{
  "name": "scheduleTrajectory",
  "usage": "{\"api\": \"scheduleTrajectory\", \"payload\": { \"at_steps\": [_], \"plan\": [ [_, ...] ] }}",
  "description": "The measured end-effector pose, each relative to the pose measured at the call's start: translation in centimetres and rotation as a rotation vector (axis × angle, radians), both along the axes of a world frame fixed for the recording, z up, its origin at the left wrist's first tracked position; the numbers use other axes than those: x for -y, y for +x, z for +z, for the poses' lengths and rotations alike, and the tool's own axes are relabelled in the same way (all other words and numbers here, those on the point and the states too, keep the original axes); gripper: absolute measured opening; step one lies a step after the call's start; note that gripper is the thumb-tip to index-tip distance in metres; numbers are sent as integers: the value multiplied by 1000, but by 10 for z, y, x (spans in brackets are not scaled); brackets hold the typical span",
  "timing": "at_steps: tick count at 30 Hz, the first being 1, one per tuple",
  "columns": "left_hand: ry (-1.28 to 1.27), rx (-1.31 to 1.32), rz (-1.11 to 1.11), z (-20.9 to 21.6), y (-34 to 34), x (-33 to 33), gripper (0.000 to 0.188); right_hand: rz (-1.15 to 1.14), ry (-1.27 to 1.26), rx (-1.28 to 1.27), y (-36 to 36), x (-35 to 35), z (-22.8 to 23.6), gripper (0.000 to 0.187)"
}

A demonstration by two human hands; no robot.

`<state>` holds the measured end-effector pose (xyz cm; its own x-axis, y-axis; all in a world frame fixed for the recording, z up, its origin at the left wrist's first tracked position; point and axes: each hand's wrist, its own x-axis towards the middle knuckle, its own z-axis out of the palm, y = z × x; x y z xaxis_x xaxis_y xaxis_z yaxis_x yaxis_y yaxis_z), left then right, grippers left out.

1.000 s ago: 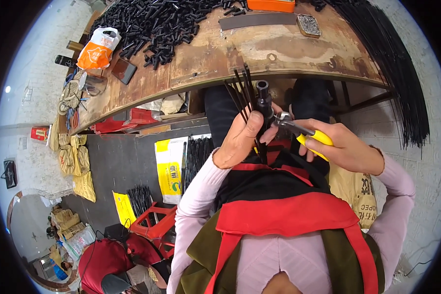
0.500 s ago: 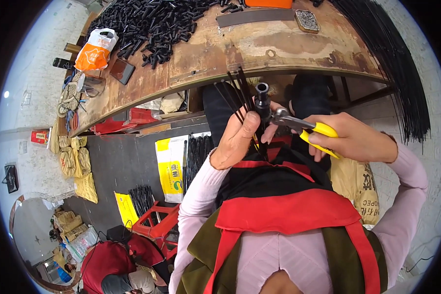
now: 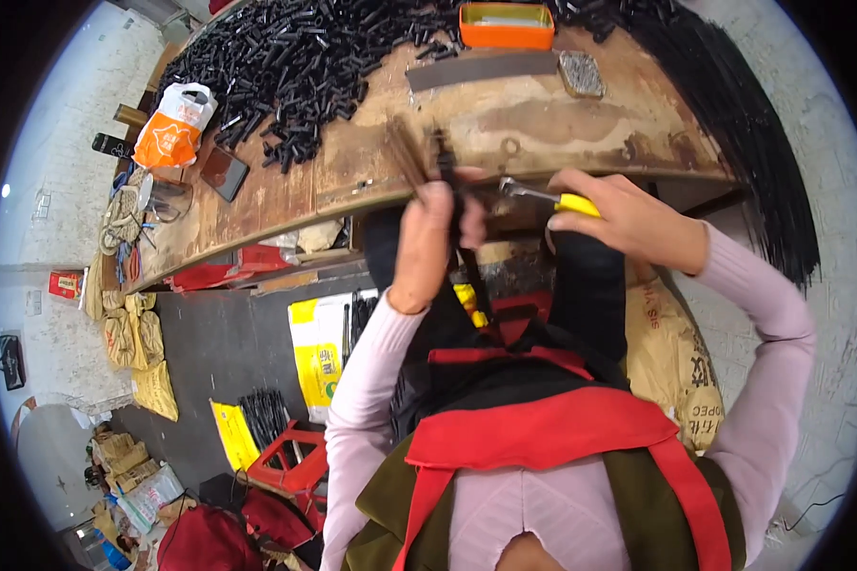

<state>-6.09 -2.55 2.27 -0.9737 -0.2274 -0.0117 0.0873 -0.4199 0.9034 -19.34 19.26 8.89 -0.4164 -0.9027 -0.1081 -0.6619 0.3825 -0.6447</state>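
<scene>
My left hand [image 3: 427,233] is closed round several thin dark rods [image 3: 408,157] and a dark tubular piece [image 3: 445,162], all smeared by motion just over the table's front edge. Farther right, my right hand [image 3: 628,224] grips pliers with yellow handles [image 3: 578,204]. The silver head of the pliers points left toward the rods, with a gap between. Whether its jaws touch anything is not visible; they look apart from the bundle. Both hands are above my lap, close to the wooden table [image 3: 543,128].
A heap of black tubular parts [image 3: 295,76] covers the table's far left. An orange tray [image 3: 507,40], a grey metal strip [image 3: 486,71] and a small box of metal bits [image 3: 581,74] lie behind my hands. Long black rods [image 3: 762,143] hang over the right end.
My left hand has lifted forward toward the table with the rods and the tubular piece. The pliers have drawn away from the tubular piece, and my right hand has also moved forward.
</scene>
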Motion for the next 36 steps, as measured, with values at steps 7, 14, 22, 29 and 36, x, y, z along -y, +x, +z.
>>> {"api": "scheduleTrajectory", "payload": {
  "at_steps": [7,14,22,29,36],
  "plan": [
    [-37,-210,748,71,56,93,49,-4,-68,-793,-55,-11,-45,36],
    [719,-374,549,62,62,57,40,187,-391,843,76,-44,-47,49],
    [1118,134,229,-42,-2,-62,62,-670,-1206,370,48,-144,20,31],
    [1059,393,-534,-192,46,-71,53,-355,-917,171,89,-95,25,43],
    [-130,19,-60,-15,30,-81,34,-375,-565,816,81,-14,-44,23]
  ]
}}
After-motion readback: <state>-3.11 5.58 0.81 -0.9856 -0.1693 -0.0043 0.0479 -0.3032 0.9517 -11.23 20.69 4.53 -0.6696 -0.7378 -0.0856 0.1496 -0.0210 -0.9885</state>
